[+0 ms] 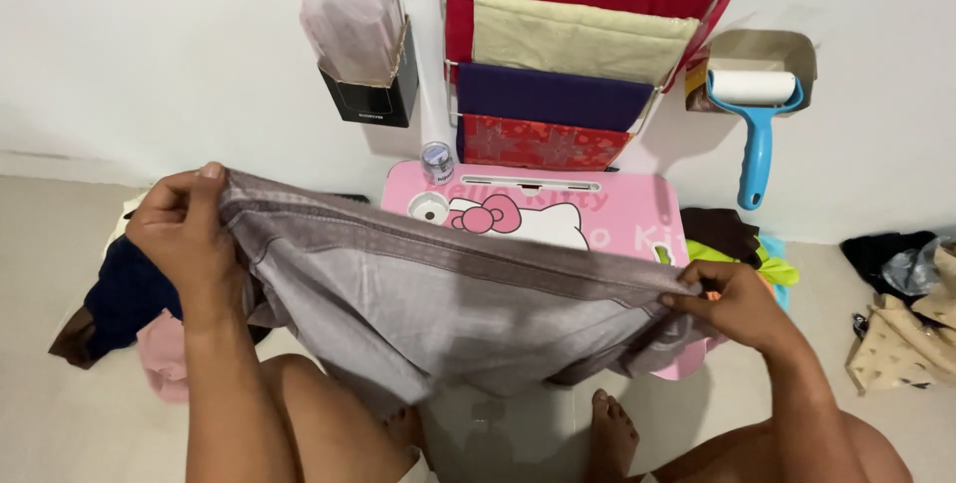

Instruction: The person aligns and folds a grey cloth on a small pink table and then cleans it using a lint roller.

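Cloth [438,294], grey, soft and seamed, hangs stretched above our pink table [627,209]; our left hand [184,234] and right hand [732,304] pinch its edge, fingers closed.

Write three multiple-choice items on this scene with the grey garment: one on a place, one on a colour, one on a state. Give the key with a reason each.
1. Where is the lint roller?
A. on the pink table
B. against the wall, right of the cloth rack
C. on the floor by the feet

2. What colour is the small table?
A. pink
B. green
C. black

3. How is the grey garment held?
A. crumpled in one hand
B. lying flat on the floor
C. stretched between both hands

Key: 1 B, it sits against the wall beside the rack. 2 A, its top is pink. 3 C, the left hand and right hand each grip an end.
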